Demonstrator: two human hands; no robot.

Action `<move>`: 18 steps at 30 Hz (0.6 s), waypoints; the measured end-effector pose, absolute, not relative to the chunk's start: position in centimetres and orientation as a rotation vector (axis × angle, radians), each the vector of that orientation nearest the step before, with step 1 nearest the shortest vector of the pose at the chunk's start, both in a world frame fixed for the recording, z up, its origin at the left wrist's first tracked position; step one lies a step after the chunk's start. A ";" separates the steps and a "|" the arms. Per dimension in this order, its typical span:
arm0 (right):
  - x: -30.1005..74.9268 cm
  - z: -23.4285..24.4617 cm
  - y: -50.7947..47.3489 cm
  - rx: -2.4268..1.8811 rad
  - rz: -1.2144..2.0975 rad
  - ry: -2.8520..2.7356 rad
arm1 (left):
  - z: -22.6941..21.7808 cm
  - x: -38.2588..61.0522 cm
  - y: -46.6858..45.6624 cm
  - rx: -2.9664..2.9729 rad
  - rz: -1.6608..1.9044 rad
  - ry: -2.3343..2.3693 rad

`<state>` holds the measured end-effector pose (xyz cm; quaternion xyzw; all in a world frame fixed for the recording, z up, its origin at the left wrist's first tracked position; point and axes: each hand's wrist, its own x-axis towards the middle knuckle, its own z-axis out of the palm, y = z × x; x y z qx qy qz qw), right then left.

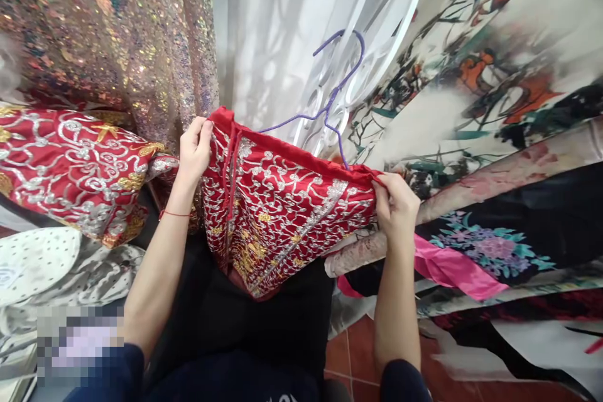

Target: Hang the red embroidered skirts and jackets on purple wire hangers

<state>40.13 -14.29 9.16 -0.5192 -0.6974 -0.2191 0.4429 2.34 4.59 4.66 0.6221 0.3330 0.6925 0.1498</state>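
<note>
A red skirt (282, 195), embroidered in silver and gold, is stretched by its waistband between my two hands. My left hand (195, 147) is closed on the band's left end. At the right end, my right hand (397, 201) pinches the same band between thumb and fingers. A purple hanger (333, 97) rises from behind the waistband with its hook upward; its lower part is hidden by the cloth. The skirt's lower part hangs in folds over my dark lap. I cannot tell whether the hanger is fastened to it.
More red embroidered cloth (85, 169) lies at the left, below a sequined fabric (117, 31). White sheer curtain (273, 25) hangs behind. Floral-printed fabric (494, 69), black flowered cloth (532, 220) and a pink ribbon (456, 270) fill the right side. Red floor tiles (351, 352) show below.
</note>
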 end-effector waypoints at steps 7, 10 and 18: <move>35.6 10.0 -13.8 -1.137 -0.676 -1.645 | 6.6 3.0 1.6 1.902 2.072 0.985; 35.3 9.5 -13.0 -1.127 -0.832 -1.228 | 6.5 3.1 1.2 1.658 2.295 0.957; 36.0 5.6 -9.6 -1.245 -0.851 -1.078 | 4.2 3.8 1.0 1.658 2.202 1.059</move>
